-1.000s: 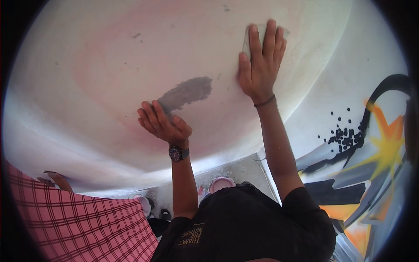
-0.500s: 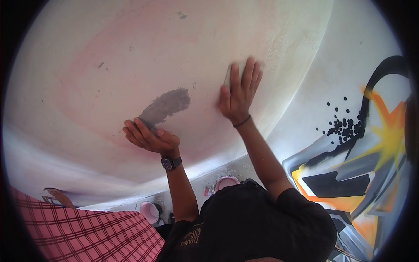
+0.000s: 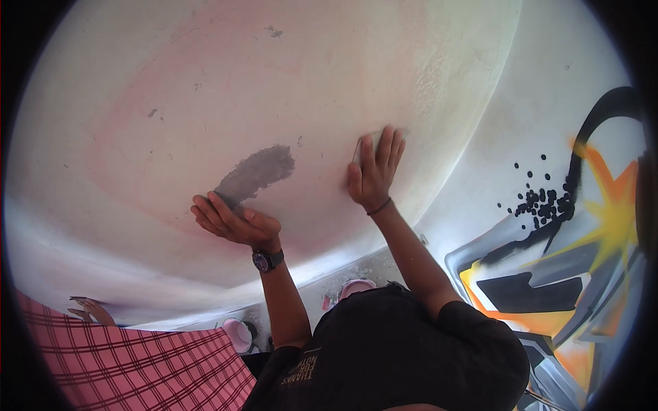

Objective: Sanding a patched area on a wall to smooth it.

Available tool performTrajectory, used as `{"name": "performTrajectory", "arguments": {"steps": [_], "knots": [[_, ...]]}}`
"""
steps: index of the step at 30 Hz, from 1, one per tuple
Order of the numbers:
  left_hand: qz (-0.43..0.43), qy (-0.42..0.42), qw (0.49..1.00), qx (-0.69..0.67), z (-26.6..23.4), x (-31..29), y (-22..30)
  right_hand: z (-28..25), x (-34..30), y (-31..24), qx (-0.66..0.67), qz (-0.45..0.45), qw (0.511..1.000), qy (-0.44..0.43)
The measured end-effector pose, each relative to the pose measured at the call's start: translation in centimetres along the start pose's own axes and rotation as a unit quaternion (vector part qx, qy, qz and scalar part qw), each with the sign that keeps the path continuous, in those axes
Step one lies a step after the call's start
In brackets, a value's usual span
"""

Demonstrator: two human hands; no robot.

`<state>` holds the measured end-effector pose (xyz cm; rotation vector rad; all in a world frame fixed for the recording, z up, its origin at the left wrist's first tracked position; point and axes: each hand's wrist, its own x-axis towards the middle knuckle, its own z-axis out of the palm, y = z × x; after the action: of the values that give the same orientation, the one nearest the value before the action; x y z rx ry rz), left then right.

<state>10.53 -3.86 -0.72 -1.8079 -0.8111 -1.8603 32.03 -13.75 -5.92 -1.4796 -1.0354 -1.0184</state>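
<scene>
A pale wall [image 3: 205, 137] with faint pink tints and a rough grey patch [image 3: 257, 171] fills the upper view. Against its right part my right hand [image 3: 375, 168] presses flat, fingers stretched, over a thin pale sheet [image 3: 357, 149] that looks like sandpaper. Only the sheet's edges show beside the fingers; its underside is hidden. My left hand [image 3: 236, 222], with a dark watch [image 3: 266, 260] on the wrist, is held just below the grey patch. Its fingers are extended together, the palm partly turned up, holding nothing visible. The fingertips appear to rest at the wall.
At the lower left, a person in a pink checked shirt [image 3: 144, 359] has a hand [image 3: 96, 312] at the wall, beside a thin dark flat piece. Pink buckets [image 3: 238, 334] stand on the floor below. A painted wall with graffiti [image 3: 548, 274] rises on the right.
My right hand has slid down the wall with the sheet under it. My left hand has hardly moved. The other person's hand has shifted slightly.
</scene>
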Motion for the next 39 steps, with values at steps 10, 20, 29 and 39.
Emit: {"name": "performTrajectory", "arguments": {"steps": [10, 20, 29, 39], "knots": [[0.001, -0.003, 1.000, 0.001, -0.1, -0.2, -0.3, -2.5, 15.2, -0.7, -0.032, -0.064, 0.997, 0.015], [-0.002, -0.004, 1.000, -0.001, 0.1, -0.2, -0.5, -2.0, 11.1, 0.8, -0.006, -0.041, 0.999, 0.022], [0.002, 0.000, 1.000, -0.004, -0.1, -0.1, -0.3, -1.1, 2.9, 1.7, -0.030, -0.040, 0.999, -0.011], [-0.003, -0.006, 1.000, 0.021, -0.3, -0.1, -0.9, -2.9, 22.1, -4.4, 0.035, -0.098, 0.993, 0.047]]}}
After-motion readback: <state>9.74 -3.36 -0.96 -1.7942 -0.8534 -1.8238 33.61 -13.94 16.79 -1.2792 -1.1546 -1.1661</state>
